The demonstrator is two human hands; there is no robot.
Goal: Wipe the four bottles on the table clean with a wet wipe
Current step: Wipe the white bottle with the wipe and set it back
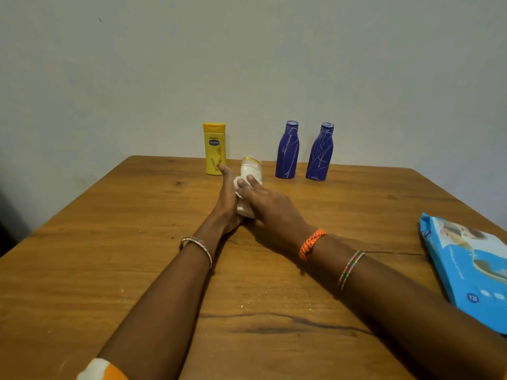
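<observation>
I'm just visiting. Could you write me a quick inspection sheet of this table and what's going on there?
Surface: wooden table, dark cracks, a few pale specks near the front.
Job's things: white bottle tilted between both hands, wipe against it; yellow bottle and two blue bottles upright at the back.
Clutter: blue wipes pack at the right edge.
Hands: left hand holds the white bottle; right hand lies over it, fingers straight.
Cables: nothing seen.
Surroundings: plain wall.
</observation>
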